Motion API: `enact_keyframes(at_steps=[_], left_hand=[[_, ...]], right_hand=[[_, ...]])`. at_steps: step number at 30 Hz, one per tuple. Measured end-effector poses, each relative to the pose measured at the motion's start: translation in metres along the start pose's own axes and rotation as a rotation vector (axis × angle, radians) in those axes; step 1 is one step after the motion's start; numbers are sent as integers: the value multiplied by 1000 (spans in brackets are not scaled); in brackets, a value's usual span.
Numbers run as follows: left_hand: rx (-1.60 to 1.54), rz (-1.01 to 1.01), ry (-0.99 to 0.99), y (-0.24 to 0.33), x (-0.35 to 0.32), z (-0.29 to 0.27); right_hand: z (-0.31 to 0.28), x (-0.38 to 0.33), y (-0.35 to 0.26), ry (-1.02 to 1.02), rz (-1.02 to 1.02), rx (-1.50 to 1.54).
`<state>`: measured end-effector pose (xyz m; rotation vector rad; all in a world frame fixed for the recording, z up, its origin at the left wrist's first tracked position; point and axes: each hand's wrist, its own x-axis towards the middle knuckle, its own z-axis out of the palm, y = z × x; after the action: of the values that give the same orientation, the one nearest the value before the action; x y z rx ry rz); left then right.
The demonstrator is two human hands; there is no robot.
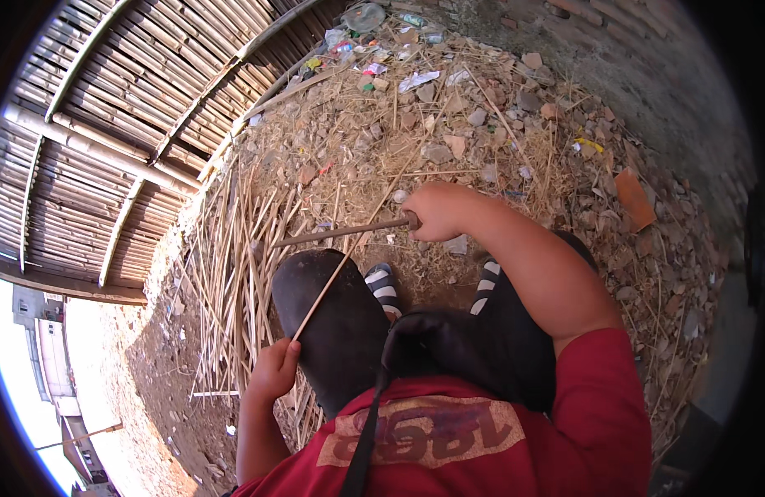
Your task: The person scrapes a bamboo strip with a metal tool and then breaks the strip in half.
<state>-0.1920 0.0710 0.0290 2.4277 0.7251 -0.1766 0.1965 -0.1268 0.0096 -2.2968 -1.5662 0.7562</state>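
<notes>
My left hand (275, 369) is closed around the lower end of a thin bamboo strip (322, 296). The strip slants up and to the right over my left knee. In my right hand (439, 210), held out in front of my knees, is the handle of a long, narrow-bladed knife (342, 233). Its brownish blade points left and crosses the strip just beyond the knee; whether the two touch I cannot tell. A pile of split bamboo strips (237, 286) lies on the ground to the left of my left leg.
Rubble, straw and litter cover the ground (374, 157). A bamboo-slat structure (142, 91) stands at the far left, and a rough wall (647, 91) runs along the far right. An orange brick piece (635, 200) lies near that wall. My sandalled feet (384, 286) are between my knees.
</notes>
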Motion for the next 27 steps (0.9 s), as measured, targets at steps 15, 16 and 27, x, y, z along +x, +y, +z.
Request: enact_keyframes(at_steps=[15, 16, 27], left_hand=[[-66, -52, -35, -6, 0, -4], [-63, -49, -34, -4, -2, -4], [-57, -77, -2, 0, 2, -4]], right_hand=[[-8, -3, -6, 38, 33, 5], [-10, -5, -7, 12, 12, 4], [11, 14, 60, 249, 143, 88]])
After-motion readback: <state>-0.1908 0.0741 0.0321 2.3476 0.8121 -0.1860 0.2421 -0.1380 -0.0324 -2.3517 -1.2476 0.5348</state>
